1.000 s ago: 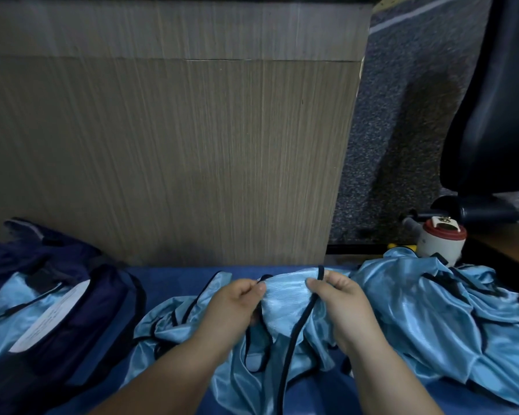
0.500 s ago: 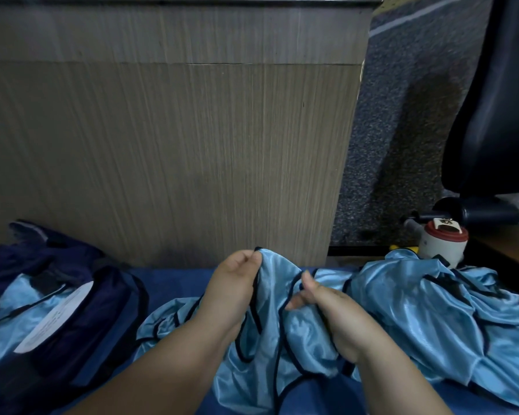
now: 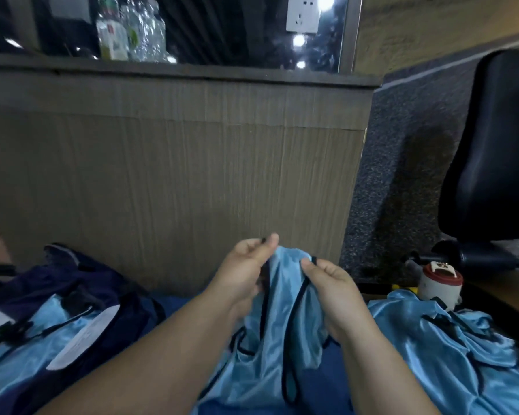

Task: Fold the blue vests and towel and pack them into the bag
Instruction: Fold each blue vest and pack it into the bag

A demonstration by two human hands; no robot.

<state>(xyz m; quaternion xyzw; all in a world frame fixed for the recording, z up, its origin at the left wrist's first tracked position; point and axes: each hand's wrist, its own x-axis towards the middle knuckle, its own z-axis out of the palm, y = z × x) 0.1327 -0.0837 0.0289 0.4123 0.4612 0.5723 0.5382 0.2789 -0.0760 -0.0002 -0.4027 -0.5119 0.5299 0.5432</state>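
Observation:
A shiny light-blue vest with black trim hangs in front of me, lifted off the dark blue cloth surface. My left hand pinches its top edge by the black trim. My right hand grips the same edge a little to the right. A dark navy bag lies open at the left with light-blue fabric and a white label inside. More crumpled blue vests are heaped at the right.
A wood-grain panel rises right behind the work surface. A white jar with a red lid stands behind the heap at the right. A black office chair is on grey carpet beyond. Plastic bottles stand on the ledge above.
Both hands have raised the vest's top edge higher, so it hangs off the surface. My head has tilted up, bringing the ledge, bottles and wall socket into view.

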